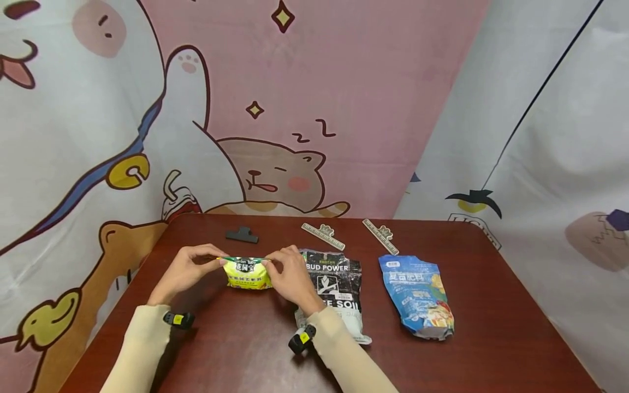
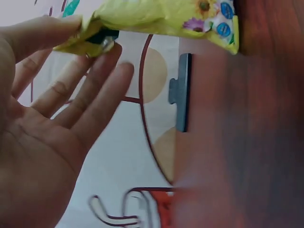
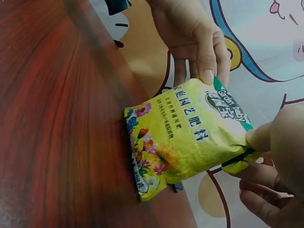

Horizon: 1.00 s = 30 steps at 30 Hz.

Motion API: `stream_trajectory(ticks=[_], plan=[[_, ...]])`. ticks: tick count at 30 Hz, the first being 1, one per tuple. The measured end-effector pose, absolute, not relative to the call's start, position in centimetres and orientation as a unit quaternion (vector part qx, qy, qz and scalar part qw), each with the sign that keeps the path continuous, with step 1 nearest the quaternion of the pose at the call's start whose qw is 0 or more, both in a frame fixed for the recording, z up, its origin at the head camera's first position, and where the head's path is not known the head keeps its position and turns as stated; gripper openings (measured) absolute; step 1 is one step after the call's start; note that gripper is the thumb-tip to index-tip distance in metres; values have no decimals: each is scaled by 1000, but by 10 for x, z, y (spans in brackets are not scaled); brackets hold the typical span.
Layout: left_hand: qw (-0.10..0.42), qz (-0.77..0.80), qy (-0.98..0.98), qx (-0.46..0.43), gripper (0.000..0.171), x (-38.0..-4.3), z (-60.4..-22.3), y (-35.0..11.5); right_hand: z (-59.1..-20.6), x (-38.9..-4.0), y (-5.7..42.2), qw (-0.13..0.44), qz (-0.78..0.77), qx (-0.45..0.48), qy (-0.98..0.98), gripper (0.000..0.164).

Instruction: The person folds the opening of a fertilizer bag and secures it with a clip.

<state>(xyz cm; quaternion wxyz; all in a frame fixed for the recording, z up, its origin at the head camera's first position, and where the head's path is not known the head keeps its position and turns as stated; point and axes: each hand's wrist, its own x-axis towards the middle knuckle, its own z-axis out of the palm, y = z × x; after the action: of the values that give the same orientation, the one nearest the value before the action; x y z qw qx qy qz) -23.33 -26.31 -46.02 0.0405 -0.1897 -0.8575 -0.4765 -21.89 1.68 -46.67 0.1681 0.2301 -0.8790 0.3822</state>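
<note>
Both hands hold a small yellow fertilizer bag (image 1: 248, 277) upright by its green top edge, its flower-printed base at the table. My left hand (image 1: 193, 269) pinches the top left corner between thumb and fingers; in the left wrist view the other fingers spread behind the bag. At the opposite corner my right hand (image 1: 291, 275) pinches with thumb and fingers, as the right wrist view shows. The top edge looks folded over. Just behind the right hand lies a black and white soil bag (image 1: 339, 284), partly covered by that hand and forearm.
A blue fertilizer bag (image 1: 417, 297) lies at the right of the brown table (image 1: 491, 327). Along the back are a black clip (image 1: 242, 235) and two piano-key patterned clips, one left (image 1: 323, 236) and one right (image 1: 380, 236). A cartoon cloth (image 1: 373, 109) hangs behind.
</note>
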Motion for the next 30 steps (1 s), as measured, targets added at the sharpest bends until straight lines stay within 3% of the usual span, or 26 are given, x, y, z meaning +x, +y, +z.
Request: stream_trajectory(ticks=[9, 17, 30], plan=[[125, -355, -893, -246, 18, -225, -445, -242, -455, -222, 13, 172, 340, 279, -881, 12], [175, -290, -904, -261, 17, -218, -437, -226, -430, -224, -6, 120, 246, 326, -905, 16], [227, -255, -901, -270, 16, -215, -436, -212, -430, -227, -16, 190, 152, 301, -922, 12]])
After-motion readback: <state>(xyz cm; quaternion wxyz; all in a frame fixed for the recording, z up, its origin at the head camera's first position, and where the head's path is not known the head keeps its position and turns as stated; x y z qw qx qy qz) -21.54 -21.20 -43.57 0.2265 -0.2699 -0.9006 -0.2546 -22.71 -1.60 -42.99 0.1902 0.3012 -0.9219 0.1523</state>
